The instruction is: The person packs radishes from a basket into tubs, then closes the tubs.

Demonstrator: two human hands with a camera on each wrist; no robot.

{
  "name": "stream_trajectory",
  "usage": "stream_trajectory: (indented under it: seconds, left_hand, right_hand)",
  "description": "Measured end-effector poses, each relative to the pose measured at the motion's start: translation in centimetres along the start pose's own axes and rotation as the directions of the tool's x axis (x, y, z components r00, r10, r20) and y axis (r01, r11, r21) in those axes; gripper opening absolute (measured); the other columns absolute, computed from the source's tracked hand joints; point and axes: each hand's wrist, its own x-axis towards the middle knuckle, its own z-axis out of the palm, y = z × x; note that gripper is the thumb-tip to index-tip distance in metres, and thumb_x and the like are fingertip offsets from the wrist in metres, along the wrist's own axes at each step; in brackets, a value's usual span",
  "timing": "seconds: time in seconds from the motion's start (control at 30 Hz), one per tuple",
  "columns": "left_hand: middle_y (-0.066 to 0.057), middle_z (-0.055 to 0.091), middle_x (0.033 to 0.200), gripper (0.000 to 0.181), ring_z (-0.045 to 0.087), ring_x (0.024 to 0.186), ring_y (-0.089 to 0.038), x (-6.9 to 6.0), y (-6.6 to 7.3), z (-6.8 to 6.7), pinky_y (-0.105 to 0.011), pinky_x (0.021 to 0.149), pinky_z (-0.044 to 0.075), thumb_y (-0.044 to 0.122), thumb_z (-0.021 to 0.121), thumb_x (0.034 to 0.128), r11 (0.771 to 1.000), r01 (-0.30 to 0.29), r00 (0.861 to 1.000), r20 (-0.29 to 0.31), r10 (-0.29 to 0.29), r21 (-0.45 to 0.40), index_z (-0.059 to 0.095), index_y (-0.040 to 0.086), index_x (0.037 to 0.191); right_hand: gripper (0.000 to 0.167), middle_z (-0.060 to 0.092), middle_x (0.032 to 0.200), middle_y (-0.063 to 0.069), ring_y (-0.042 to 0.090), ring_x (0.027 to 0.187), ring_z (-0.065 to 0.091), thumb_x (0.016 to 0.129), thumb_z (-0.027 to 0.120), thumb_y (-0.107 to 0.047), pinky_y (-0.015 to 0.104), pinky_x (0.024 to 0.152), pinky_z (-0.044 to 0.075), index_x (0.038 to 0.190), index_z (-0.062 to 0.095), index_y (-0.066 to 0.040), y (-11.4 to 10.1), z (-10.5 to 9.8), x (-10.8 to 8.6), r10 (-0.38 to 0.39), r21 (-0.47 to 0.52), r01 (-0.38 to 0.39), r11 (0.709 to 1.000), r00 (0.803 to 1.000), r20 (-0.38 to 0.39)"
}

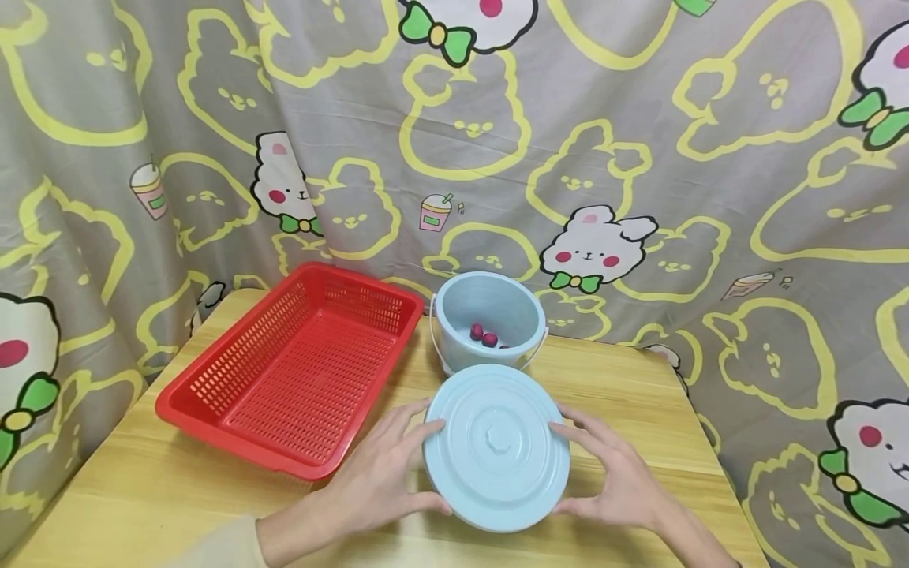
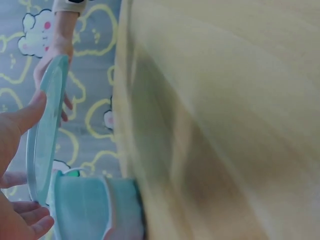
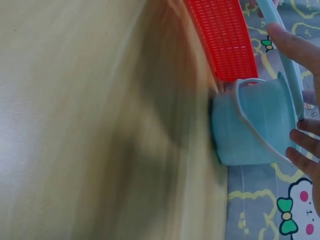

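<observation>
Both hands hold a round light-blue lid point(image 1: 497, 450) by its opposite edges, above the table and in front of the bucket. The left hand point(image 1: 383, 465) grips the lid's left rim, thumb at the near side and fingers farther up. On the opposite rim, the right hand point(image 1: 614, 465) grips in the same way. Behind the lid stands a light-blue bucket point(image 1: 454, 359) with its top uncovered and its white handle hanging down. Small dark-red round things point(image 1: 490, 339) lie inside it. In both wrist views the lid point(image 2: 46, 135) is seen edge-on, held off the tabletop.
A red perforated plastic basket point(image 1: 398, 331) sits on the wooden table point(image 1: 611, 386) left of the bucket. Behind and around the table hangs a grey curtain point(image 1: 490, 197) with cartoon prints, close to the table's back edge.
</observation>
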Motion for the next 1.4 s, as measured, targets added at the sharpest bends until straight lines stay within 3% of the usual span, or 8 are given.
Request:
stream_trajectory:
  seconds: [0.2,0.47,0.67,0.77,1.0,1.17,1.27,1.4]
  left_hand:
    - [-0.01,0.052,0.156,0.101,0.058,0.137,-0.03,0.9,0.1,-1.5,-0.05,0.109,0.057,0.071,0.09,0.0639,1.0,-0.002,1.0,-0.004,0.002,0.014,0.063,0.013,0.142]
    - [-0.012,0.053,0.156,0.102,0.058,0.136,-0.03,2.2,-0.1,-3.0,-0.049,0.108,0.058,0.067,0.094,0.0613,1.0,-0.024,0.999,-0.034,0.025,0.017,0.063,0.013,0.143]
    - [-0.014,0.051,0.158,0.102,0.056,0.139,-0.032,4.0,-0.9,-3.6,-0.052,0.109,0.057,0.064,0.095,0.0625,1.0,-0.007,1.0,-0.011,0.006,-0.023,0.062,0.012,0.144]
    - [-0.014,0.051,0.157,0.102,0.054,0.14,-0.032,4.9,-1.5,-3.8,-0.053,0.11,0.056,0.061,0.097,0.0622,0.999,0.0,1.0,0.0,0.0,-0.051,0.062,0.012,0.144]
    - [-0.011,0.052,0.156,0.098,0.054,0.139,-0.032,7.0,-2.6,-4.6,-0.05,0.107,0.058,0.056,0.097,0.0652,0.996,-0.034,0.999,0.003,0.035,-0.078,0.061,0.01,0.144]
    - [-0.011,0.05,0.158,0.096,0.052,0.142,-0.032,8.5,-3.2,-5.1,-0.051,0.109,0.058,0.054,0.097,0.0669,0.995,-0.039,0.999,0.021,0.041,-0.089,0.062,0.009,0.144]
    - [-0.012,0.05,0.159,0.096,0.05,0.144,-0.032,9.2,-3.7,-5.3,-0.052,0.11,0.057,0.053,0.098,0.0669,0.996,-0.032,0.999,0.031,0.035,-0.088,0.062,0.009,0.144]
    - [-0.013,0.049,0.161,0.094,0.048,0.146,-0.034,10.1,-4.2,-5.4,-0.052,0.112,0.056,0.052,0.097,0.0684,0.996,-0.011,0.998,0.058,0.016,-0.093,0.062,0.009,0.145]
  right_hand:
    - [0.102,0.054,0.157,0.008,0.013,0.144,0.053,0.059,0.1,-0.059,0.018,0.115,0.043,0.146,0.061,-0.022,-0.2,-0.9,1.0,0.012,0.022,-0.012,1.0,1.0,0.012]
    - [0.101,0.054,0.159,0.008,0.014,0.144,0.053,0.059,0.101,-0.057,0.015,0.118,0.037,0.146,0.062,-0.021,0.0,-2.0,2.7,-0.013,0.019,0.013,1.0,1.0,-0.001]
    - [0.102,0.053,0.16,0.007,0.02,0.142,0.055,0.057,0.102,-0.055,0.03,0.112,0.049,0.145,0.063,-0.023,0.6,-2.7,4.4,-0.01,-0.018,0.011,1.0,1.0,0.004]
    - [0.104,0.054,0.16,0.008,0.022,0.142,0.055,0.054,0.104,-0.05,0.035,0.112,0.05,0.145,0.063,-0.022,0.9,-2.8,5.2,-0.01,-0.017,0.01,1.0,1.0,0.0]
    - [0.098,0.056,0.156,0.012,0.026,0.142,0.054,0.059,0.102,-0.051,0.014,0.119,0.034,0.144,0.064,-0.018,1.8,-3.1,6.9,-0.044,0.045,0.046,0.998,0.998,-0.048]
    - [0.093,0.056,0.155,0.015,0.033,0.139,0.056,0.061,0.102,-0.049,0.014,0.116,0.036,0.141,0.066,-0.017,2.5,-3.3,7.9,-0.047,0.057,0.051,0.997,0.997,-0.067]
    - [0.093,0.056,0.156,0.014,0.035,0.14,0.056,0.061,0.103,-0.046,0.025,0.114,0.043,0.142,0.066,-0.018,2.8,-3.4,8.5,-0.031,0.042,0.034,0.999,0.998,-0.063]
    - [0.093,0.055,0.157,0.013,0.039,0.141,0.054,0.06,0.103,-0.044,0.053,0.11,0.05,0.141,0.066,-0.018,3.4,-3.5,9.2,-0.006,0.041,0.008,0.999,0.998,-0.056]
